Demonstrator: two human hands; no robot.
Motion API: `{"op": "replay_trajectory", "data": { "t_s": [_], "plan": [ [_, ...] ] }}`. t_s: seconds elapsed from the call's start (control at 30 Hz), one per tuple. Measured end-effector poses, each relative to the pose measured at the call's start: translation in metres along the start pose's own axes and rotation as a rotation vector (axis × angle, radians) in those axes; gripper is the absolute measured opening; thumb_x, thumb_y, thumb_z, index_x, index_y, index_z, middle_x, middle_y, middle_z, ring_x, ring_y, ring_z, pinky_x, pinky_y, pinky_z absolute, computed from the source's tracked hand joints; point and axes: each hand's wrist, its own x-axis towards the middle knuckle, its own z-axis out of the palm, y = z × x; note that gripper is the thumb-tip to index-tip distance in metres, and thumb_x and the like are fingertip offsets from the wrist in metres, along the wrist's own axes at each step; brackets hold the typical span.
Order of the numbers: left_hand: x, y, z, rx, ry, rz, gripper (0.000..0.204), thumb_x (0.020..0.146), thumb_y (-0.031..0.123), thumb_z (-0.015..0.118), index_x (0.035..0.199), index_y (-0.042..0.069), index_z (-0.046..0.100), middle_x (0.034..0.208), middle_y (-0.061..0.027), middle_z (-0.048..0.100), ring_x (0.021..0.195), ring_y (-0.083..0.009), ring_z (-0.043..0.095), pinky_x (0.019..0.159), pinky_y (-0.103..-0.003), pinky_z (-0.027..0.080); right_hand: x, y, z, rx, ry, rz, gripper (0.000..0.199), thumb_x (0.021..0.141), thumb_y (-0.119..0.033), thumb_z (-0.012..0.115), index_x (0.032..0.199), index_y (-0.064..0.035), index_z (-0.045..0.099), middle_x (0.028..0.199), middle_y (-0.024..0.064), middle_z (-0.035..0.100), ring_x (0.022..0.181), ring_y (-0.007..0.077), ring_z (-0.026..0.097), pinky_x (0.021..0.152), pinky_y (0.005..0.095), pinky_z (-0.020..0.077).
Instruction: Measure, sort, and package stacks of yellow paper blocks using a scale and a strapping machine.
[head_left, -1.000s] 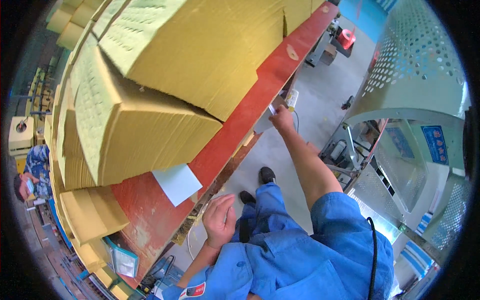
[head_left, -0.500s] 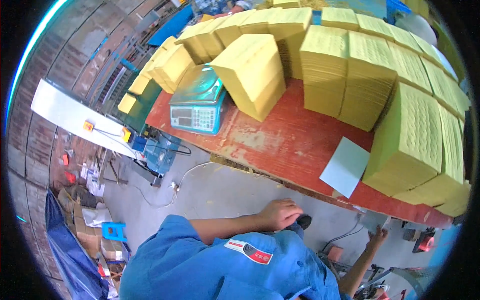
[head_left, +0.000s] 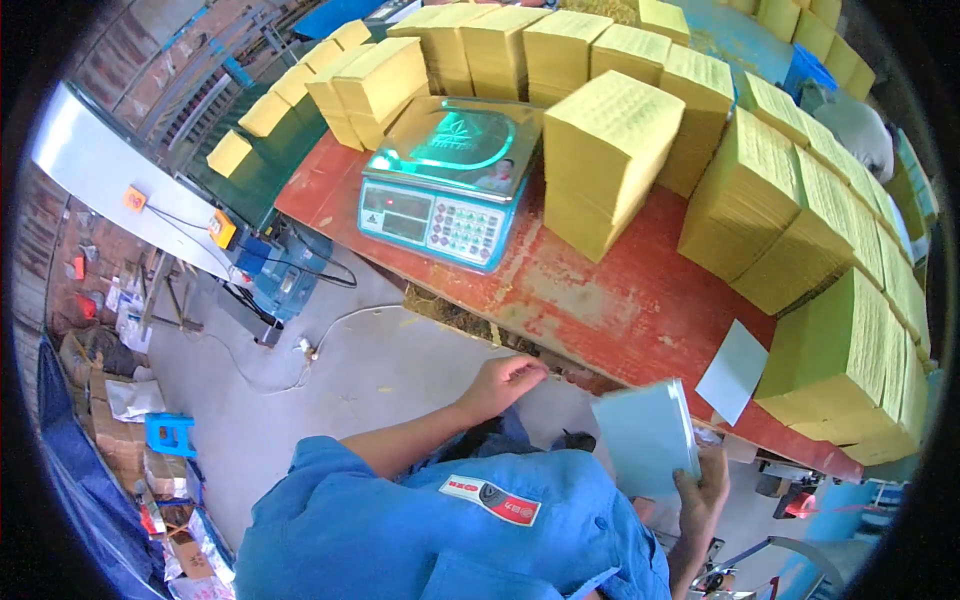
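My right hand [head_left: 700,490] grips the lower corner of a flat, pale bluish stack of thin sheets [head_left: 642,440], perhaps plastic bags. The stack is held up just off the table's front edge. My left hand [head_left: 505,386] is in front of the table edge, its fingers curled together and nothing visible in them. On the red table [head_left: 590,320] lies a single pale sheet [head_left: 732,372], beyond the held stack. A digital scale [head_left: 445,190] with a shiny, bare pan sits farther left. Beside it stands a tall block of yellow paper [head_left: 605,165].
Rows of yellow paper stacks [head_left: 765,205] line the table's back and right side. A white machine panel [head_left: 120,185] with orange switches stands at the left. A cable [head_left: 345,320] runs over the floor, and a blue stool [head_left: 170,435] is at the lower left.
My right hand has come up from below the table edge, bringing the pale stack into plain view. My left hand has moved up and left toward the table. The view has shifted.
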Motion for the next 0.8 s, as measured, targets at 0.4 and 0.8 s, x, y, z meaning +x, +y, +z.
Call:
{"op": "replay_trajectory", "data": {
  "t_s": [0.4, 0.8],
  "plan": [
    [0.048, 0.102, -0.159, -0.587, 0.251, 0.159, 0.043, 0.088, 0.020, 0.065, 0.121, -0.004, 0.051, 0.114, -0.0121, 0.061, 0.099, -0.0198, 0.062, 0.081, -0.034, 0.052, 0.141, -0.100, 0.312, 0.499, -0.230, -0.025, 0.024, 0.087, -0.010, 0.064, 0.103, 0.0047, 0.054, 0.096, 0.0153, 0.061, 0.084, 0.0207, 0.063, 0.066, 0.0352, 0.0536],
    [0.159, 0.110, -0.301, -0.132, 0.221, -0.053, 0.034, 0.090, 0.022, 0.063, 0.109, -0.006, 0.058, 0.086, -0.0167, 0.067, 0.069, -0.0206, 0.067, 0.049, -0.026, 0.053, 0.219, -0.058, 0.337, -0.166, -0.072, -0.431, 0.031, 0.089, -0.019, 0.064, 0.111, 0.0029, 0.062, 0.096, 0.0155, 0.069, 0.094, 0.0236, 0.066, 0.077, 0.0319, 0.0537]
  ]
}}
